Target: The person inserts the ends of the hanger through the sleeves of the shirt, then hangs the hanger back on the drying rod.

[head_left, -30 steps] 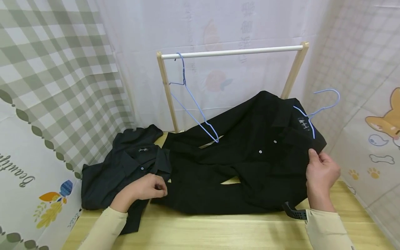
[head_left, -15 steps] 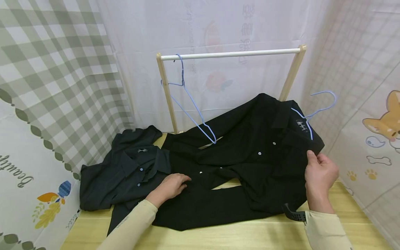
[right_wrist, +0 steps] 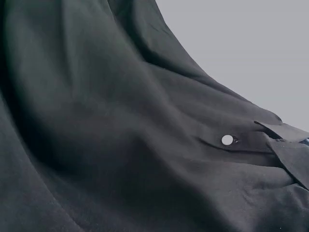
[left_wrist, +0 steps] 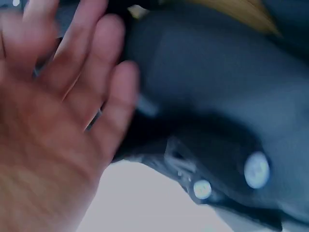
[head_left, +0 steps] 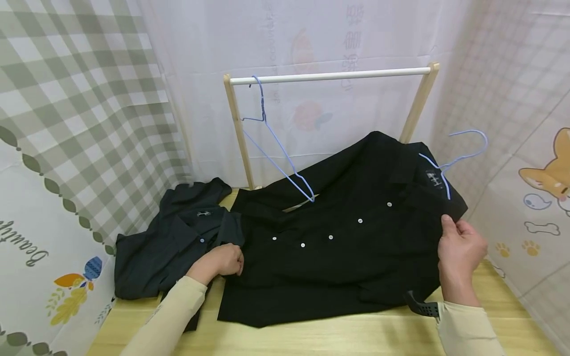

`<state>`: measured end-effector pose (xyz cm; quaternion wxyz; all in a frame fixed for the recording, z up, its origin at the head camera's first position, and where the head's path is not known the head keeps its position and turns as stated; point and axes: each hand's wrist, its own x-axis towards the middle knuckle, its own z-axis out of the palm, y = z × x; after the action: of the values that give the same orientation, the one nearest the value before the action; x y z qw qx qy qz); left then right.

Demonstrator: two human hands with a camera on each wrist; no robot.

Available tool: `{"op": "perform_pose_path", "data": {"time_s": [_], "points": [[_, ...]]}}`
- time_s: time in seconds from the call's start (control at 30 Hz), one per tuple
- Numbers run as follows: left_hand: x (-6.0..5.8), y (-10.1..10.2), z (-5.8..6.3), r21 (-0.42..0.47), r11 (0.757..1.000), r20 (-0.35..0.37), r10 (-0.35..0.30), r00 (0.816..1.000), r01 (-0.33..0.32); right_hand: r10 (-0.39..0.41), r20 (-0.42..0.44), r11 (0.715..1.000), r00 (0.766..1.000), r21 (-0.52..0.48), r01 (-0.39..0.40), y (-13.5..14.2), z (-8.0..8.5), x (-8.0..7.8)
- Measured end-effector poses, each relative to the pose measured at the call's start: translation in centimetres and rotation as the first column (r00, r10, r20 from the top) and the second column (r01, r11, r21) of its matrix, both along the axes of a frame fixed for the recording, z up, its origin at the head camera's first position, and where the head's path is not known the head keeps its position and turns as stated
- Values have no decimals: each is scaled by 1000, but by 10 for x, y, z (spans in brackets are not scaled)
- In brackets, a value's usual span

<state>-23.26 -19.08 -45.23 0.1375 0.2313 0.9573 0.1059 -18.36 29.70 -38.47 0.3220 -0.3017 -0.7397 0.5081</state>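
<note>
A black button-up shirt [head_left: 311, 277] lies spread across the table, its collar raised at the right. Inside its neck sits a blue wire hanger [head_left: 465, 156], with the hook sticking out. My right hand [head_left: 463, 244] pinches the shirt near the collar and shoulder; the right wrist view shows only draped cloth and a white button [right_wrist: 227, 140]. At the shirt's left end, by the hem, is my left hand [head_left: 224, 259]. Its fingers look loosely bent in the left wrist view, with no cloth clearly held. Beside it lies a dark folded shirt [head_left: 153, 257].
Behind the shirt stands a rack with a white rod [head_left: 329, 76] and wooden posts. A second blue hanger [head_left: 285, 153] hangs at its left end. The wooden table [head_left: 338, 338] shows along the front. Printed cloth walls [head_left: 84, 99] enclose the sides and back.
My left hand reached right onto the black shirt, then drew back left. The front panel now lies flatter, with its button row showing and the gap covered. My right hand keeps its grip.
</note>
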Motion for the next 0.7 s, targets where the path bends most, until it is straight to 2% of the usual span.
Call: {"op": "perform_pose_path", "data": {"time_s": [0.03, 0.1, 0.17, 0.27, 0.33, 0.43, 0.53, 0.57, 0.6, 0.67, 0.7], "points": [[-3, 3, 1, 30, 999, -25, 26, 999, -26, 3, 2, 1000, 1000, -1, -3, 0, 0, 0], [-12, 9, 2, 92, 994, -138, 77, 987, -65, 5, 5, 1000, 1000, 8, -5, -1, 1, 1], [-24, 15, 2, 137, 984, -253, 148, 956, -117, 9, 10, 1000, 1000, 10, -9, -1, 1, 2], [-44, 21, 3, 173, 957, -325, 278, 904, -233, 6, 3, 1000, 1000, 31, -6, -2, 0, 3], [-58, 23, 2, 209, 925, -292, 369, 882, -317, 3, -5, 999, 1000, 50, -3, -2, -1, 4], [-75, 23, 1, 307, 861, -137, 462, 876, -406, 4, -9, 998, 1000, 62, -3, -2, -2, 4], [-84, 23, 2, 418, 801, 21, 462, 886, -428, 7, 3, 998, 1000, 67, -7, -2, -3, 5], [-86, 23, 2, 457, 785, 41, 451, 891, -418, 7, 7, 998, 1000, 68, -8, -2, -3, 5], [-87, 23, 4, 501, 759, 50, 455, 889, -417, 5, 10, 997, 1000, 77, -6, -2, -3, 5], [-90, 22, 8, 597, 679, 36, 510, 860, -427, 5, 17, 997, 1000, 72, -6, 0, -2, 5], [-91, 20, 10, 640, 631, 24, 555, 831, -439, 4, 17, 997, 1000, 71, -5, 0, -1, 4]]}}
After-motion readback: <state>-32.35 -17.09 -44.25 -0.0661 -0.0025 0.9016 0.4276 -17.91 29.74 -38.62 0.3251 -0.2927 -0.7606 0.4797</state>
